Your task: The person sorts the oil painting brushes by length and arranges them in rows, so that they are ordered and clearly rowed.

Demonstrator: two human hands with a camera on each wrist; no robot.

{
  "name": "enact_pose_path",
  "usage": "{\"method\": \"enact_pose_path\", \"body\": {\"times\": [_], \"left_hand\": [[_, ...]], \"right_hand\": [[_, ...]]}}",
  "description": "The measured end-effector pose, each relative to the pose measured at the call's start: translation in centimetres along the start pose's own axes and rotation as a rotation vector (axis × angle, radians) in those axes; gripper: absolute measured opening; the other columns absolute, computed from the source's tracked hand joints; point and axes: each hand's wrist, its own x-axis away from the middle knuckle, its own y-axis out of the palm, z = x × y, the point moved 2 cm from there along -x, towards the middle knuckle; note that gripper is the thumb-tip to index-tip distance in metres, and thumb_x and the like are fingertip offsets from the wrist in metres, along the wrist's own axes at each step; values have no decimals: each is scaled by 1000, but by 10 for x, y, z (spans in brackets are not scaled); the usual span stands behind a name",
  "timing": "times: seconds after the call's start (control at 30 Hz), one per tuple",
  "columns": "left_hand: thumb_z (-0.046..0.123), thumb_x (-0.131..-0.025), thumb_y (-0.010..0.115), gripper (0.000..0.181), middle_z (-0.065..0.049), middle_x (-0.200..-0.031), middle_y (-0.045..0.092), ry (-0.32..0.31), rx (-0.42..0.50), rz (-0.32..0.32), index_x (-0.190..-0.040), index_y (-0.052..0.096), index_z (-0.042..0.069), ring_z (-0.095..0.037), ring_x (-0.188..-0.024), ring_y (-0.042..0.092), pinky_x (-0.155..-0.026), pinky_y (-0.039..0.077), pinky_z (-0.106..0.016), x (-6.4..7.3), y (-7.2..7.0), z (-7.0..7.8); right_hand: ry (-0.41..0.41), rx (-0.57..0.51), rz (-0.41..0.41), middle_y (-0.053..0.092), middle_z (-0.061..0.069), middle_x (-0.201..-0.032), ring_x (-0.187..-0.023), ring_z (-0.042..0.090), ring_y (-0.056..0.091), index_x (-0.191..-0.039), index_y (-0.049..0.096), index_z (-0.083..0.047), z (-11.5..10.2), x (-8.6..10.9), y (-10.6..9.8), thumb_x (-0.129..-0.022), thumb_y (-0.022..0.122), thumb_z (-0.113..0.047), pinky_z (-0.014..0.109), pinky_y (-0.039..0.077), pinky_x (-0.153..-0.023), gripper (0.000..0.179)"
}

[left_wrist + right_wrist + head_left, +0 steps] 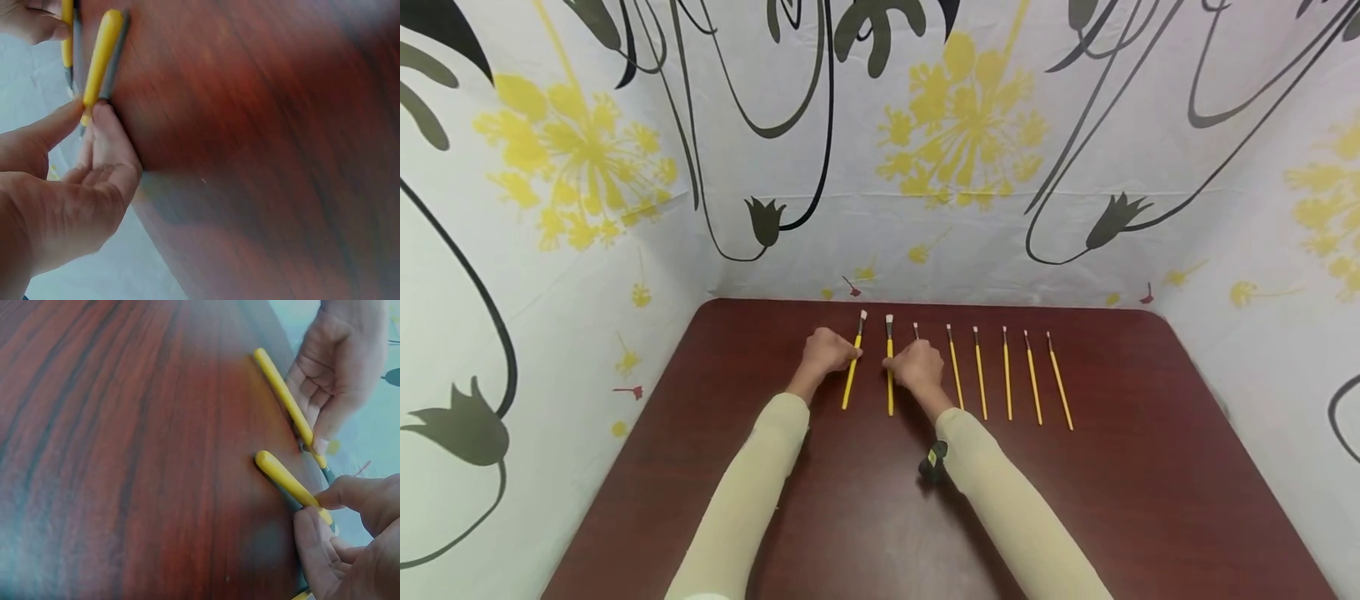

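Note:
Two yellow-handled paintbrushes are in the hands near the table's far edge. My left hand [827, 350] pinches the leftmost paintbrush [848, 385], which leans slightly, its pale bristles pointing away from me. In the left wrist view its yellow handle [104, 50] runs between thumb and fingertips. My right hand [919, 364] pinches the second paintbrush [891, 396] by its handle, just to the right of the first. The right wrist view shows that handle [284, 475] between thumb and index finger. A third paintbrush [915, 327] is mostly hidden behind the right hand.
Several more paintbrushes [1007, 383] lie in a spaced row to the right, bristles toward the far edge. The dark red-brown wooden table [850, 517] meets a white floral cloth [970, 267] at the back and sides. A small black device [933, 461] hangs at the right sleeve.

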Motion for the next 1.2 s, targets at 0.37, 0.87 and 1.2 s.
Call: {"method": "enact_pose_path", "body": {"times": [0.37, 0.87, 1.2], "left_hand": [[17, -98, 78, 22, -19, -117, 75, 27, 287, -78, -110, 77, -2, -30, -105, 78, -82, 70, -37, -2, 6, 4], [16, -95, 81, 19, -16, -114, 78, -53, 380, -60, -109, 79, 2, -24, -97, 79, -81, 70, -36, -25, 13, 21], [15, -92, 84, 16, -16, -106, 81, -107, 319, 10, -102, 82, 2, -18, -79, 78, -70, 70, -33, -30, 17, 23]], "right_hand": [[72, -162, 24, 72, 3, -59, -58, 19, 70, -70, 80, -7, -1, -1, -7, -90, 82, -31, 43, 61, -81, 31], [130, -253, 23, 82, 12, -86, -63, 19, 77, -86, 83, -3, -15, -20, -9, -92, 84, -23, 42, 69, -75, 20], [113, -117, 88, 77, 9, -73, -61, 20, 72, -78, 80, -5, -23, -23, -2, -91, 84, -22, 40, 67, -71, 21]]}}
